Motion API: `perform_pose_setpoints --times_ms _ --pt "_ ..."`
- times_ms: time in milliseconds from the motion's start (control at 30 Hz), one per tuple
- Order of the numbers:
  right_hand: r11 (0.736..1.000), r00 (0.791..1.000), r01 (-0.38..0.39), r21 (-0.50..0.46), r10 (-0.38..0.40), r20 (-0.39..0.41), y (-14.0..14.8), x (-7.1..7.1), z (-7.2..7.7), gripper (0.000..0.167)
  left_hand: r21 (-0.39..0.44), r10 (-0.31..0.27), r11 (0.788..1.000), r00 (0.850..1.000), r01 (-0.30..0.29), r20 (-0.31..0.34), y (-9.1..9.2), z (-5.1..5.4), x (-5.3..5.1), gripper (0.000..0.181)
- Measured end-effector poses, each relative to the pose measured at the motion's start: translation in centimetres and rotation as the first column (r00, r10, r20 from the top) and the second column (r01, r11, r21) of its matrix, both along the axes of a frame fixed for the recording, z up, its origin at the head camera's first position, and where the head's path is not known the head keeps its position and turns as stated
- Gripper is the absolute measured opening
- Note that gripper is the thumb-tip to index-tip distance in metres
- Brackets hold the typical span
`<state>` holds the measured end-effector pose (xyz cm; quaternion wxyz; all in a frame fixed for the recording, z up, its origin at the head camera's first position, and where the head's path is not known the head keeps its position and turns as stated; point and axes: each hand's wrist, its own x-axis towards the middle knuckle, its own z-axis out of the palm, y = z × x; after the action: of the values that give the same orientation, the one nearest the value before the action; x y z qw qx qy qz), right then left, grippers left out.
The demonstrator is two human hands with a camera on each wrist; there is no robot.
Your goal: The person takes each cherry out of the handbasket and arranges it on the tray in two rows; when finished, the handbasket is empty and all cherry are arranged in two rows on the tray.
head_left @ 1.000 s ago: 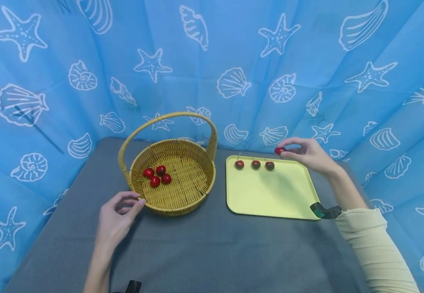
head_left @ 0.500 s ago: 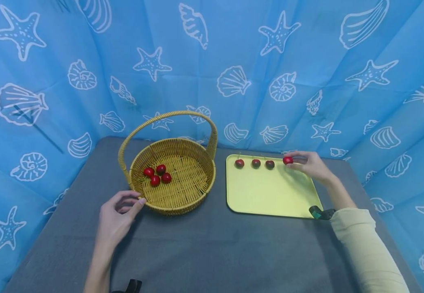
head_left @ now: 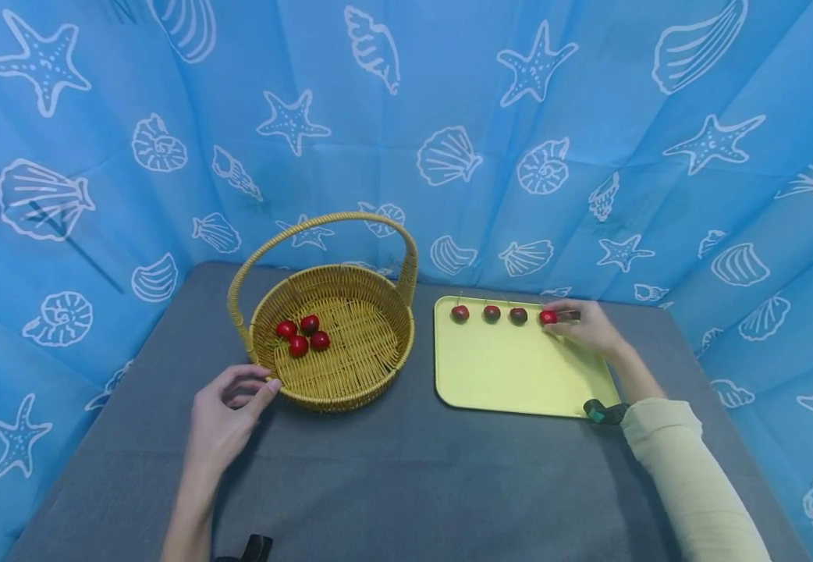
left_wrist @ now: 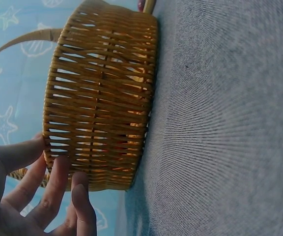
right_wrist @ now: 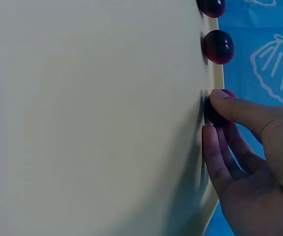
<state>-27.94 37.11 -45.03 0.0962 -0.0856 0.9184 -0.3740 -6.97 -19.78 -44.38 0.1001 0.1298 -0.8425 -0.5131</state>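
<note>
The right hand (head_left: 585, 326) pinches a red cherry (head_left: 548, 317) at the back of the yellow tray (head_left: 512, 375), at the right end of a row with three dark red cherries (head_left: 491, 314). In the right wrist view the thumb and fingers of the right hand (right_wrist: 259, 152) hold that cherry (right_wrist: 215, 112) against the tray surface. The left hand (head_left: 227, 417) grips the near-left rim of the wicker basket (head_left: 339, 402), thumb on the rim, as the left wrist view also shows with the hand (left_wrist: 43, 196) at the basket wall (left_wrist: 99, 98). Several cherries (head_left: 298, 346) lie inside the basket's left part.
The basket's tall handle (head_left: 322, 222) arches over it. A grey cloth (head_left: 406, 484) covers the table. Behind and on both sides hangs a blue curtain (head_left: 392, 109) with white shell and starfish prints.
The right hand has lowered its cherry from above the tray's back edge to the tray, slightly right of its first position. The left hand and basket have stayed in place.
</note>
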Motion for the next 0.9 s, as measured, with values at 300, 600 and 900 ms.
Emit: perform_pose_setpoints --times_ms 300,600,900 --pt "1.0 0.999 -0.02 0.008 0.021 -0.028 -0.2 -0.1 0.4 0.051 -0.005 -0.005 1.0 1.0 0.005 -0.006 0.0 0.0 0.0 0.031" --pt "0.999 0.995 -0.042 -0.001 0.042 -0.087 -0.2 0.7 2.3 0.048 -0.013 -0.01 1.0 1.0 0.01 0.007 -0.1 0.0 -0.1 0.032" --pt "0.995 0.987 -0.098 -0.019 0.095 -0.132 -3.8 2.1 5.9 0.047 -0.036 0.008 0.999 1.0 -0.008 0.005 0.0 0.0 -0.1 0.03"
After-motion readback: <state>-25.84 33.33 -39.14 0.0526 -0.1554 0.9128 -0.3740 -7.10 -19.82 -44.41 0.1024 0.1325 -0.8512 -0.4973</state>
